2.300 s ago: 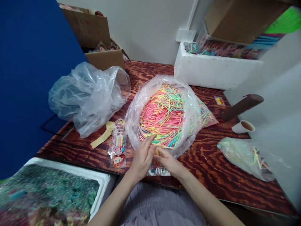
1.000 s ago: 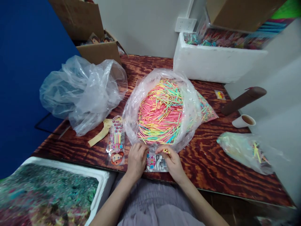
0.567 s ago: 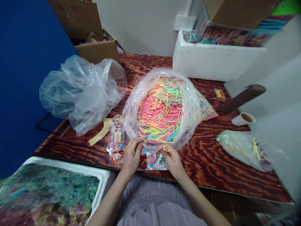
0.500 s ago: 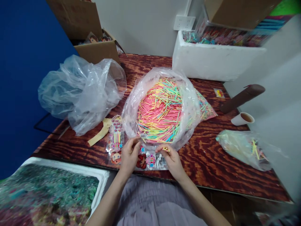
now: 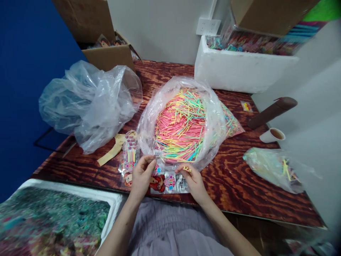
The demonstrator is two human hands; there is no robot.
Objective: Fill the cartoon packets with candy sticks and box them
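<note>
"Two questions on the head view. First, grip?"

"In the right hand [image 5: 195,182], within curled fingers, a bundle of yellow sticks [image 5: 187,169], near the rim of the open bag [image 5: 147,119]. At the left hand [image 5: 141,176], a nearly closed pinch; impossible to tell on what."

"Second, risk?"

"Possibly sticks scattered over the printed packets [image 5: 170,182], from too slack a right-hand hold."

Yellow sticks [image 5: 187,169] in the right fingers [image 5: 180,167]
</note>
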